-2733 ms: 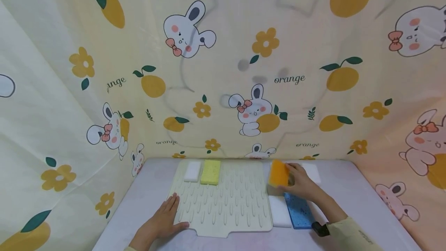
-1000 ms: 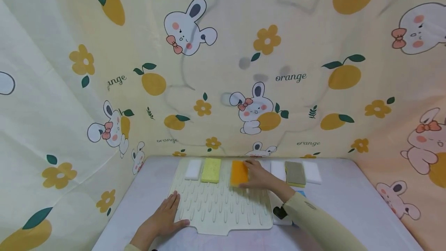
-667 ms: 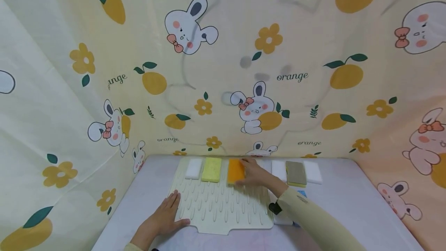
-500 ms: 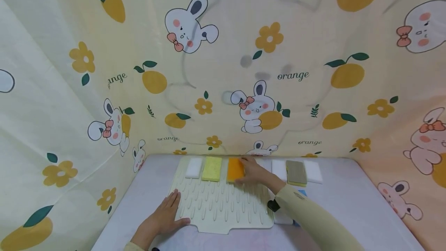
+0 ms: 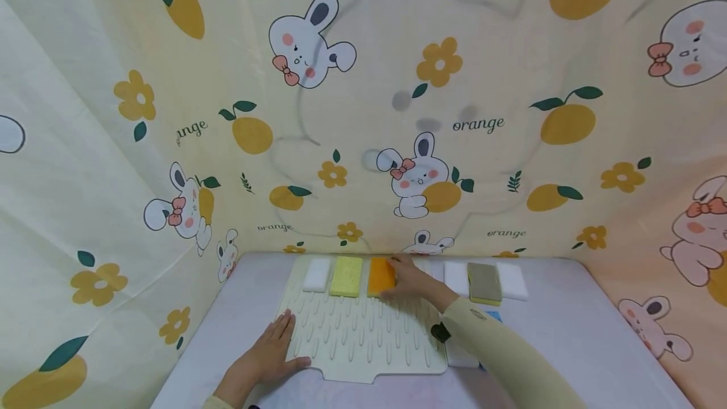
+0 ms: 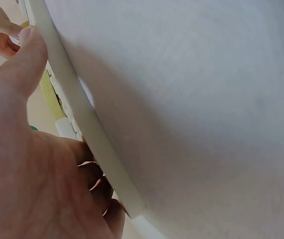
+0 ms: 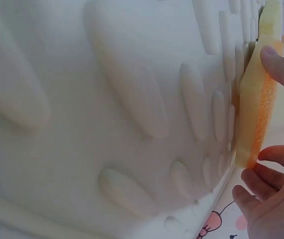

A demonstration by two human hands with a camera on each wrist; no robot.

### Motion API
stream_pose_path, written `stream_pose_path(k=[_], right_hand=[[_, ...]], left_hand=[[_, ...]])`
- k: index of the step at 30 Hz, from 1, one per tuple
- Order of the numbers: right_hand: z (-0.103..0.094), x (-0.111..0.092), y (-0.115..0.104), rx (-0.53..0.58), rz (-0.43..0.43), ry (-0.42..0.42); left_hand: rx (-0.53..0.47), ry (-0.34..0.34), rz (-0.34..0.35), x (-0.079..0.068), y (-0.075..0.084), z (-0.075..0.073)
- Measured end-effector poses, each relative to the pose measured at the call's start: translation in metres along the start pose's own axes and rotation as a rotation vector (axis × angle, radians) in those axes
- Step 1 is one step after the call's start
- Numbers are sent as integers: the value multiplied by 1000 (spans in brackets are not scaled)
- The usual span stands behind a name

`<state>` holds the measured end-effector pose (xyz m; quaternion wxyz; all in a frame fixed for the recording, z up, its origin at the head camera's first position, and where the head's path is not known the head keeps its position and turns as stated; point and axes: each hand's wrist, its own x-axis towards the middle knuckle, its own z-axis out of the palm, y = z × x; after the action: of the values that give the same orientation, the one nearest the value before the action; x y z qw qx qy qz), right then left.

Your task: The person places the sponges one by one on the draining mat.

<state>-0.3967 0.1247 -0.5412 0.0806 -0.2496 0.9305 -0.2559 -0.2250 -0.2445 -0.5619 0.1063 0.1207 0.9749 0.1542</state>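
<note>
My right hand pinches an orange sponge at the back of a cream drying board with raised oblong ridges. Seen from the right wrist, the sponge has an orange layer on a pale yellow one; the thumb is at one end, fingertips at the other, and it lies against the ridges. To its left on the board sit a yellow sponge and a white sponge. My left hand rests at the board's left front edge with fingers extended; its wrist view shows the board's rim against that hand.
Right of the board lie a white sponge, a grey-topped sponge and another white one. Nearer, my right sleeve partly hides a white block and a blue sponge. A printed curtain hangs behind the table.
My right hand has carried the orange sponge leftward from the right-hand group onto the board, then slid it slightly further left. The grey-topped sponge became visible. My left hand has stayed put.
</note>
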Motion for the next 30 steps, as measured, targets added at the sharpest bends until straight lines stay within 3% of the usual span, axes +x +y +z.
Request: stream_pose_path(k=[8,30], right_hand=[[1,1,-4,7,23,-23],[-2,0,-1,13,31,-45]], left_hand=[[32,3,-30,1,3,0],[45,16,-32,0,4,-1]])
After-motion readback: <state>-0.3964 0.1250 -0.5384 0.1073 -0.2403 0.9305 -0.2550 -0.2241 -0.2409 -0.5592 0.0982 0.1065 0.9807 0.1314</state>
